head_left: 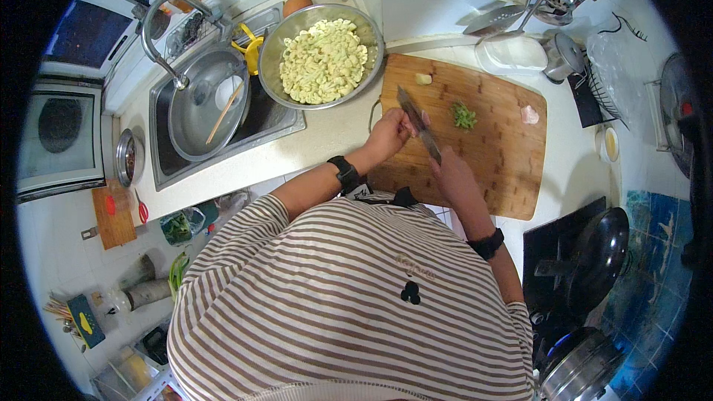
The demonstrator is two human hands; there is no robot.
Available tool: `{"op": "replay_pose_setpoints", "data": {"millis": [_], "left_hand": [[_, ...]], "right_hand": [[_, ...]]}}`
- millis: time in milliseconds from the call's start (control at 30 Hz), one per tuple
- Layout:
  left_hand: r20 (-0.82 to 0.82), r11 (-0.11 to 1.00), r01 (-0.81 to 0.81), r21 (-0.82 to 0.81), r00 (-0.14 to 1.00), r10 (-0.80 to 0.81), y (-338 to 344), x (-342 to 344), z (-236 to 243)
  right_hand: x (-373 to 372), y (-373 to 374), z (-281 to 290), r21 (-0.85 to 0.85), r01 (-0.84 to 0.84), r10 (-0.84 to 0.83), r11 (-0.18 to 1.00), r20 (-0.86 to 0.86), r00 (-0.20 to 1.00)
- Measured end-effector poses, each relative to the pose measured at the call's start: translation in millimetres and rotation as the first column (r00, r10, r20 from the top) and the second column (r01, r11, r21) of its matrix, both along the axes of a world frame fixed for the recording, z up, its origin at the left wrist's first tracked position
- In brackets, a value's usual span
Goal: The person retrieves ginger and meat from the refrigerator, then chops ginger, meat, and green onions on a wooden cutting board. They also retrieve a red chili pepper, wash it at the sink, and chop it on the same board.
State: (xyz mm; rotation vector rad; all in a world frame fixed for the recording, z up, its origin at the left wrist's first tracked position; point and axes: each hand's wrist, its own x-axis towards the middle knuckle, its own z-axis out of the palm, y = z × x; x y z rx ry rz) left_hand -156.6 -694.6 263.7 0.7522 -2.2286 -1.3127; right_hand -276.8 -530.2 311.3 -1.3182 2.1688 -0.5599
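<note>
My right hand (451, 175) is closed round the handle of a kitchen knife (417, 120), its dark blade pointing up and left over the wooden cutting board (499, 167). Close against the blade is my left hand (392, 134), fingers pinched together at the board's left side; whatever they hold is too small and covered to make out. A little heap of chopped greens (464, 115) lies right of the blade. Beyond the knife tip sits a small pale yellow chunk (423, 79), and a pinkish piece (529, 114) rests near the board's right edge.
Left of the board stands a steel bowl (379, 48) of cauliflower florets (323, 59). A sink (260, 122) holds a metal basin (178, 130) under a curved faucet (152, 18). On the right are a white container (512, 54), a black wok (605, 256) and a steel pot (583, 367).
</note>
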Motion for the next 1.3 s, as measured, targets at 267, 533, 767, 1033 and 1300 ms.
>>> {"op": "replay_pose_setpoints", "data": {"millis": [267, 533, 767, 1033, 1300], "left_hand": [[0.077, 0.99, -0.034, -0.137, 0.996, 0.045, -2.8, 0.4, -8.7], [0.147, 0.993, -0.043, -0.114, 0.987, 0.06, -0.4, 1.4, -4.8], [0.006, 1.0, -0.024, 0.012, 1.0, 0.024, -0.2, 2.8, -9.2], [0.122, 0.996, -0.044, -0.084, 0.991, 0.054, 2.9, 5.0, 2.2], [0.045, 0.997, -0.07, 0.043, 0.997, 0.068, 5.4, 4.4, 6.6]], "right_hand": [[6.0, -35.7, -22.2, 0.025, 0.019, -0.018, 0.999, -0.037, 0.999], [1.8, -29.7, -40.1, -0.153, 0.067, -0.065, 0.986, 0.016, 0.998], [1.8, 6.0, -27.6, -0.11, 0.147, -0.139, 0.983, 0.07, 0.988], [4.6, 7.0, -1.1, -0.072, 0.075, -0.074, 0.995, 0.013, 0.997], [3.1, 11.0, 23.5, 0.052, 0.047, -0.049, 0.998, 0.039, 0.998]]}}
